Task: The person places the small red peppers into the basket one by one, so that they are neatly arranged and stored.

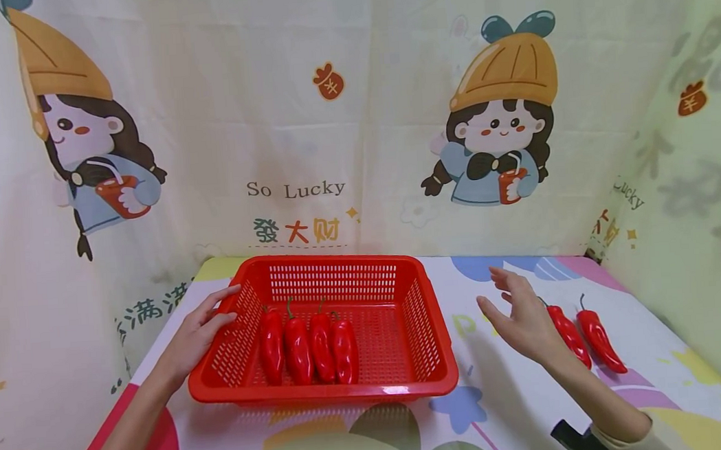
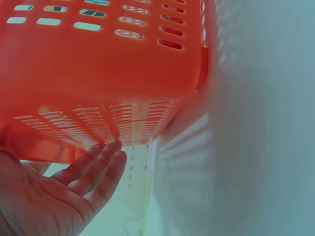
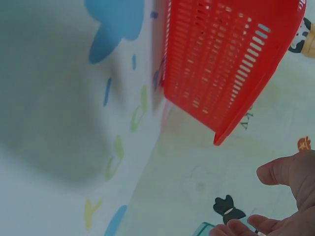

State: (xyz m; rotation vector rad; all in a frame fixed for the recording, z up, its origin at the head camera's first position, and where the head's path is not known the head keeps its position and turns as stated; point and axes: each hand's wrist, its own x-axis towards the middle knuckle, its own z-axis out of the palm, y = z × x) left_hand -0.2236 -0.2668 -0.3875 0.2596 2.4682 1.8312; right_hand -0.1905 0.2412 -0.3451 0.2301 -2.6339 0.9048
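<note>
A red plastic basket (image 1: 408, 389) with slotted walls stands on the table. Several shiny red chili peppers (image 1: 298, 350) lie side by side in its left half, green stems pointing away. My left hand (image 1: 188, 342) holds the basket's left rim, thumb over the edge; in the left wrist view, the fingers (image 2: 101, 179) lie against the outer wall beneath the rim. To the basket's right, my right hand (image 1: 523, 318) hovers above the table with thumb and fingers spread apart, holding nothing. Two more red chili peppers (image 1: 601, 337) lie beyond it on the right, one partly hidden by the hand.
The table (image 1: 495, 396) wears a white cover with colourful printed shapes. Printed cloth (image 1: 378, 114) hangs behind the table and along both sides. Dark straps (image 1: 575, 439) show at the wrists.
</note>
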